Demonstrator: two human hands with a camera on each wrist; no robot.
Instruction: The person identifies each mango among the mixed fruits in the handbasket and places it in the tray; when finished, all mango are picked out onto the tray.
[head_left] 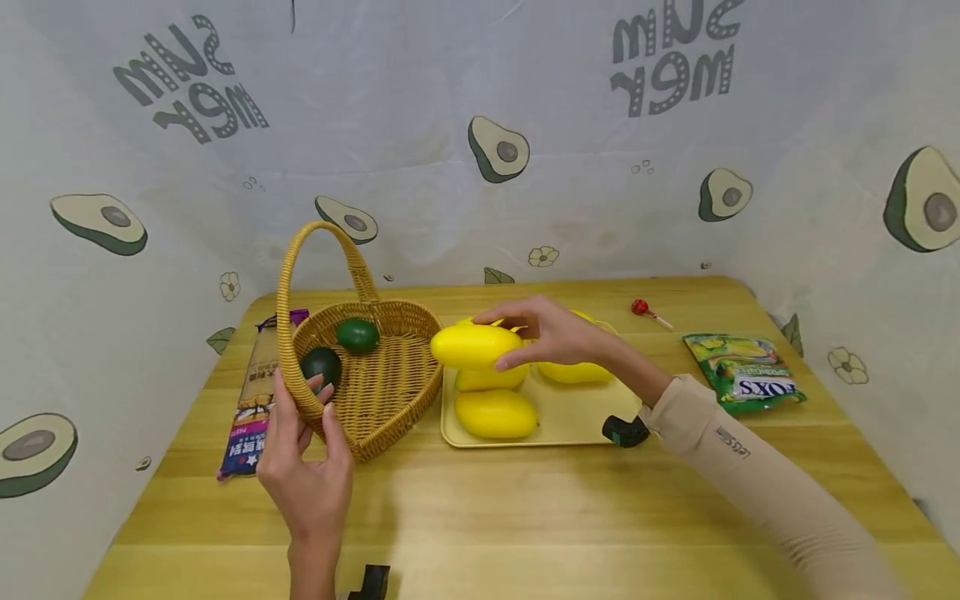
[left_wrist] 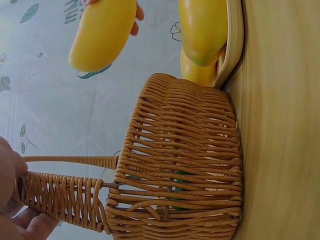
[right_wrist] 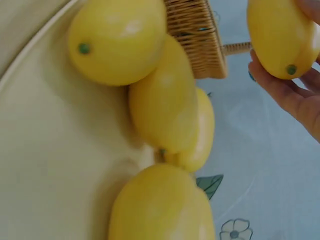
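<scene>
My left hand (head_left: pixel 311 479) grips the lower part of the arched handle (head_left: pixel 287 308) of a wicker basket (head_left: pixel 405 421). Inside the basket lie two dark green avocado-like fruits (head_left: pixel 357 335), with the left fingers close to the nearer one. My right hand (head_left: pixel 558 333) holds a yellow mango (head_left: pixel 476 346) between thumb and fingers, raised above the tray's left side, beside the basket rim. In the right wrist view this mango (right_wrist: pixel 282 37) is clear of the others. Several more mangoes (head_left: pixel 497 414) lie on the pale yellow tray (head_left: pixel 570 421), some partly hidden by the right hand.
A pasta packet (head_left: pixel 251 408) lies left of the basket, partly behind it. To the right are a red lollipop (head_left: pixel 640 307) and a green FOX'S candy bag (head_left: pixel 742 371). A patterned curtain (head_left: pixel 420 167) hangs behind the wooden table (head_left: pixel 525 508).
</scene>
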